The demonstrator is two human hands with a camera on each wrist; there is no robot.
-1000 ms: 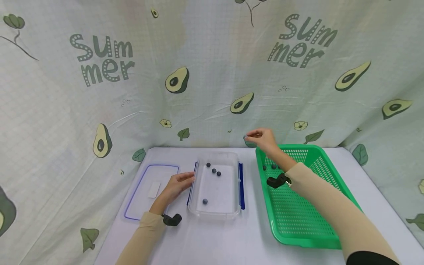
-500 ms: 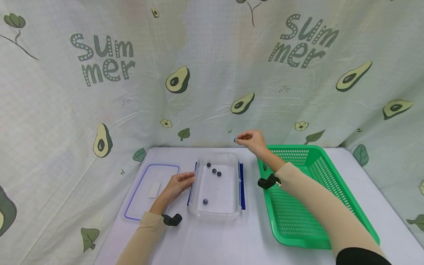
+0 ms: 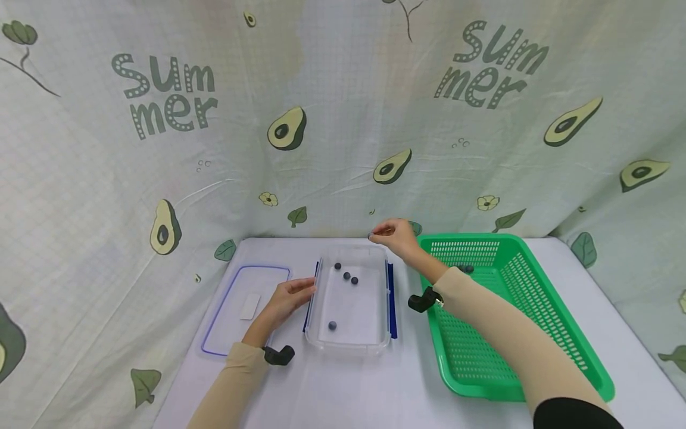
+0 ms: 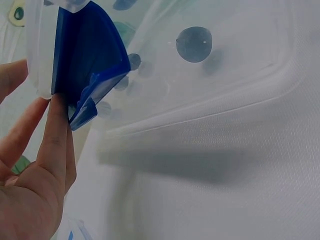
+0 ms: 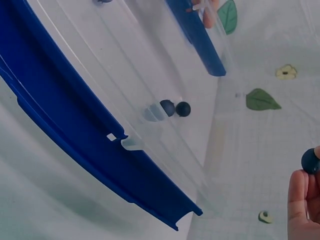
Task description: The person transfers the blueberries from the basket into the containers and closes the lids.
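Note:
My right hand (image 3: 398,237) pinches a blueberry (image 5: 311,161) between thumb and fingertips, held up beyond the far right corner of a clear plastic box (image 3: 348,347). Several blueberries lie apart inside the box; the nearest one (image 3: 332,326) sits toward its front. My left hand (image 3: 286,304) touches the box's left side, its extended fingers (image 4: 54,137) against the rim and the blue side latch (image 4: 92,50). Another blue latch (image 3: 392,301) hangs folded down along the right side.
A green slotted basket (image 3: 442,357) stands at the right, with a few blueberries (image 3: 467,269) at its far end, partly hidden by my right arm. The clear lid (image 3: 225,322) with its blue seal lies left of the box. A printed cloth (image 3: 343,119) hangs behind the table.
My right hand has carried the blueberry left, from over the basket's far left corner to the box's far right corner. My left hand has stayed at the box's side.

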